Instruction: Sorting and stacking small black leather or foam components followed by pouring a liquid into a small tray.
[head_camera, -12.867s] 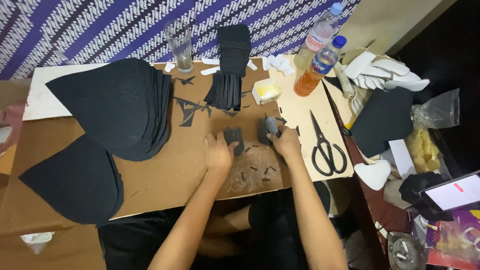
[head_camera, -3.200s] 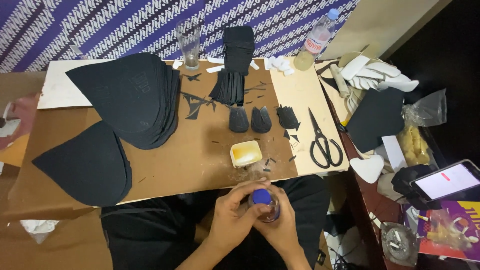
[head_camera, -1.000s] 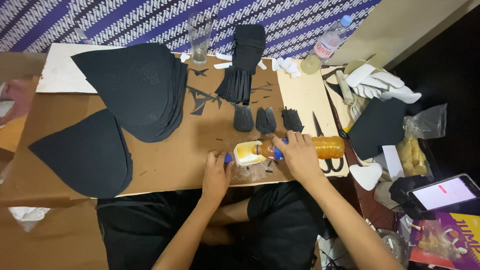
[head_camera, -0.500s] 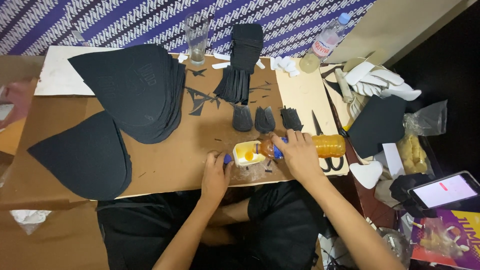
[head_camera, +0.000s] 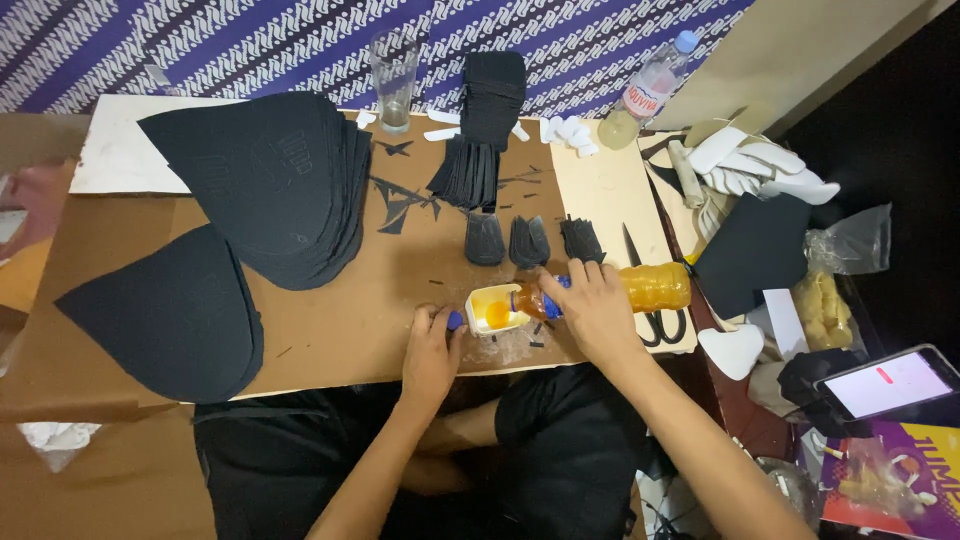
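Note:
My right hand (head_camera: 592, 306) grips a plastic bottle of orange liquid (head_camera: 655, 287), tipped on its side with its neck over a small white tub (head_camera: 490, 309) that holds a pool of the orange liquid. My left hand (head_camera: 431, 350) rests on the brown cardboard (head_camera: 330, 330) just left of the tub and pinches the blue bottle cap (head_camera: 455, 320). Three small black cut pieces (head_camera: 528, 241) lie in a row just beyond the tub.
Stacks of large black foam shapes (head_camera: 285, 185) fill the left side, with one single shape (head_camera: 170, 315) nearer me. Scissors (head_camera: 660, 320) lie under the bottle. A glass (head_camera: 395, 65), a water bottle (head_camera: 652, 88), white pieces (head_camera: 760, 170) and a phone (head_camera: 885, 385) are around.
Over the last second almost nothing moved: the bottle stays tipped over the tub. Before that, both hands held the bottle in my lap and the cap came off.

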